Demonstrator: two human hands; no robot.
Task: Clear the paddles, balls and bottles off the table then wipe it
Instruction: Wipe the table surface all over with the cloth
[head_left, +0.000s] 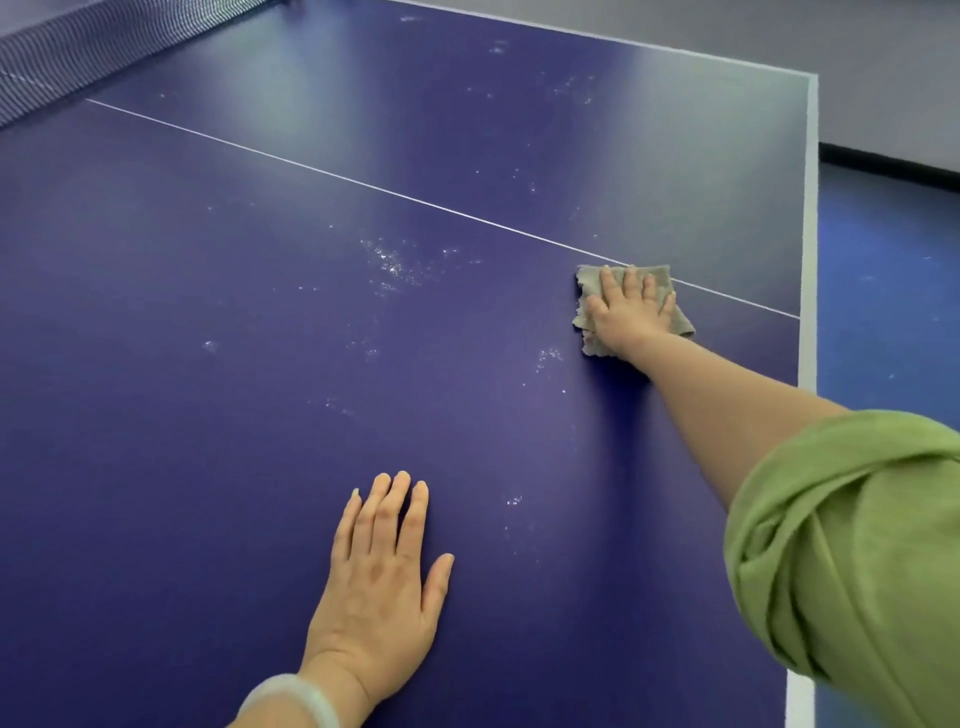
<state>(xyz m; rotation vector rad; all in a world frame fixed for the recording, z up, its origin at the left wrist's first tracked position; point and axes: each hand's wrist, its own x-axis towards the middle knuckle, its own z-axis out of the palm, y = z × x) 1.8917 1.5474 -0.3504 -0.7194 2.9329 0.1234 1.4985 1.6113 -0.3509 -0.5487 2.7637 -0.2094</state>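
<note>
A blue table-tennis table (234, 415) fills the view, with a thin white centre line running across it. My right hand (626, 312) is stretched far out, its fingers spread flat on a folded grey cloth (589, 291) that lies on the table beside the centre line, near the right edge. My left hand (384, 577) rests flat on the table close to me, fingers straight, holding nothing. White dusty smudges (389, 262) speckle the surface in several spots. No paddles, balls or bottles are in view.
The dark net (78, 57) crosses the far left corner. The table's white right edge (808, 260) borders a blue floor (883, 312). A grey wall (779, 31) stands beyond the far edge.
</note>
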